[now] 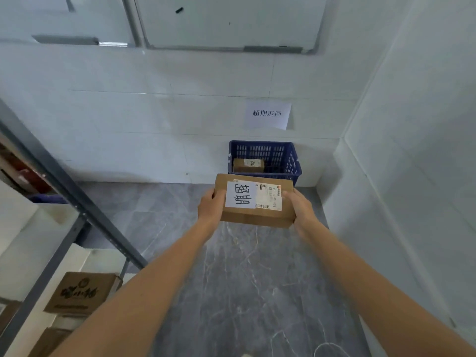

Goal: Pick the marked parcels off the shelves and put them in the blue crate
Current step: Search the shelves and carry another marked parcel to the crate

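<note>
Marked parcel (255, 202) at centre, gripped at both ends by left hand (210, 207) and right hand (302, 208), blue crate (286, 161) just above holding 1 parcel (248, 165)

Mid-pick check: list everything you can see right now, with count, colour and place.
held parcel: 1, brown cardboard with a white marked label, carried between both hands in front of the crate
blue crate: 1, blue plastic, on the floor against the back wall
parcel in crate: 1, brown cardboard with a white label, inside the crate at its left
paper sign: 1, white with black characters, on the wall above the crate
shelf frame: 1, dark grey metal, at left
printed carton: 1, brown, on a lower shelf at bottom left
floor: grey marbled tiles
left hand: grips the held parcel's left end
right hand: grips its right end
</note>
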`<state>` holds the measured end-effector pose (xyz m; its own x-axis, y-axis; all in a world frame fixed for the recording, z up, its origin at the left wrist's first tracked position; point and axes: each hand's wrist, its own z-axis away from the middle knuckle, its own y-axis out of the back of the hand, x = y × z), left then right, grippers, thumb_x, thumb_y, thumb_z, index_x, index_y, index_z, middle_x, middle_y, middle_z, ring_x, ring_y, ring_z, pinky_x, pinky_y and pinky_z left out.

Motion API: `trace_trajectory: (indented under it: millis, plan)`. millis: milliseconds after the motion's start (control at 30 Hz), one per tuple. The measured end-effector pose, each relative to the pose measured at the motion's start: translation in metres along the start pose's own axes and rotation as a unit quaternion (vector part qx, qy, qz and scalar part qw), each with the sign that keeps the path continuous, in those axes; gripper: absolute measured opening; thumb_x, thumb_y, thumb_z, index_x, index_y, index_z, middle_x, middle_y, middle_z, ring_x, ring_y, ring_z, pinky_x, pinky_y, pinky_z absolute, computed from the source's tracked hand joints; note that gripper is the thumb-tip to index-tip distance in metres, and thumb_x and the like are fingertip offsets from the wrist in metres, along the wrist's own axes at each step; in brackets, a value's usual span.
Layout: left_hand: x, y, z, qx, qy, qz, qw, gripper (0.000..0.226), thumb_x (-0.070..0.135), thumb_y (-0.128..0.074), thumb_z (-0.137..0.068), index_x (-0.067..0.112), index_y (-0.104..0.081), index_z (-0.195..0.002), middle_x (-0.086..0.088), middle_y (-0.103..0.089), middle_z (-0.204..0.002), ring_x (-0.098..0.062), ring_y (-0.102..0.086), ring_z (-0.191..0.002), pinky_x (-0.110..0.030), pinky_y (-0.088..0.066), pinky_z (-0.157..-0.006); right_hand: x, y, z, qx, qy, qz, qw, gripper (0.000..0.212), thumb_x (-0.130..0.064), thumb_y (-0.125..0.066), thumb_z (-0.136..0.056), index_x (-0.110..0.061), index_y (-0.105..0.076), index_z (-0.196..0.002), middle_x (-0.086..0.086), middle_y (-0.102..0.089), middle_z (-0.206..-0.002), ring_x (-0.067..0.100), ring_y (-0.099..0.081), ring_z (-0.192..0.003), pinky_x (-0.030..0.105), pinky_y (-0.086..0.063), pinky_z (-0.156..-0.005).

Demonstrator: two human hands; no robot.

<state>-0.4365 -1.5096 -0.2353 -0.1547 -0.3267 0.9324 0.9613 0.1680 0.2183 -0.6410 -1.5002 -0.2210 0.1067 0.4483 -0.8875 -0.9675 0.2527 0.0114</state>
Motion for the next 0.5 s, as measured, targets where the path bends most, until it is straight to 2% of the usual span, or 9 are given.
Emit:
trace_trajectory:
  millis: [67, 167, 267, 333, 500]
  plan:
    - [0.007, -0.008, -0.024, -0.001, 0.013, 0.001, 1.000, 0.021, 0.030, -0.039, -0.099, 0.026, -0.059, -0.099, 0.006, -0.063, -0.092, -0.014, -0.059, -0.089, -0.027, -0.046, -0.075, -0.008, -0.001, -0.023, 0.003, -0.010, -0.002, 1.000, 0.016, -0.028, -0.057, -0.091, -0.034, -0.066, -0.104, 0.002, -0.072, -0.110, 0.024, -0.068, -0.101, 0.046, -0.056, -0.091]
    - [0.011, -0.019, -0.063, -0.003, 0.029, 0.005, 1.000, 0.021, 0.032, -0.038, -0.098, 0.027, -0.059, -0.100, 0.001, -0.066, -0.100, -0.016, -0.060, -0.093, -0.030, -0.049, -0.080, -0.019, -0.009, -0.057, 0.002, -0.016, -0.005, 1.000, 0.013, -0.025, -0.058, -0.091, -0.035, -0.067, -0.094, 0.000, -0.071, -0.108, 0.022, -0.067, -0.101, 0.042, -0.056, -0.090]
    - [0.008, -0.029, -0.103, -0.014, 0.044, 0.012, 0.999, 0.031, 0.038, -0.039, -0.098, 0.023, -0.058, -0.117, 0.001, -0.067, -0.109, -0.017, -0.061, -0.099, -0.024, -0.047, -0.069, -0.029, -0.024, -0.096, 0.013, -0.027, -0.004, 1.000, 0.010, -0.026, -0.059, -0.091, -0.032, -0.066, -0.087, 0.002, -0.071, -0.107, 0.023, -0.066, -0.102, 0.044, -0.054, -0.093]
    - [0.007, -0.034, -0.130, -0.022, 0.051, 0.018, 0.998, 0.034, 0.040, -0.040, -0.098, 0.021, -0.056, -0.122, 0.001, -0.067, -0.111, -0.017, -0.061, -0.100, -0.021, -0.043, -0.064, -0.035, -0.035, -0.121, 0.035, -0.038, 0.002, 0.999, 0.008, -0.028, -0.059, -0.092, -0.028, -0.061, -0.084, 0.003, -0.069, -0.106, 0.025, -0.065, -0.103, 0.045, -0.052, -0.096]
    - [0.010, -0.046, -0.201, -0.043, 0.066, 0.008, 0.997, 0.035, 0.037, -0.040, -0.096, 0.020, -0.054, -0.123, -0.001, -0.066, -0.112, -0.019, -0.060, -0.102, -0.029, -0.047, -0.075, -0.042, -0.054, -0.184, 0.063, -0.045, 0.020, 0.997, 0.010, -0.031, -0.058, -0.092, -0.029, -0.058, -0.083, 0.004, -0.067, -0.107, 0.026, -0.062, -0.108, 0.050, -0.049, -0.100]
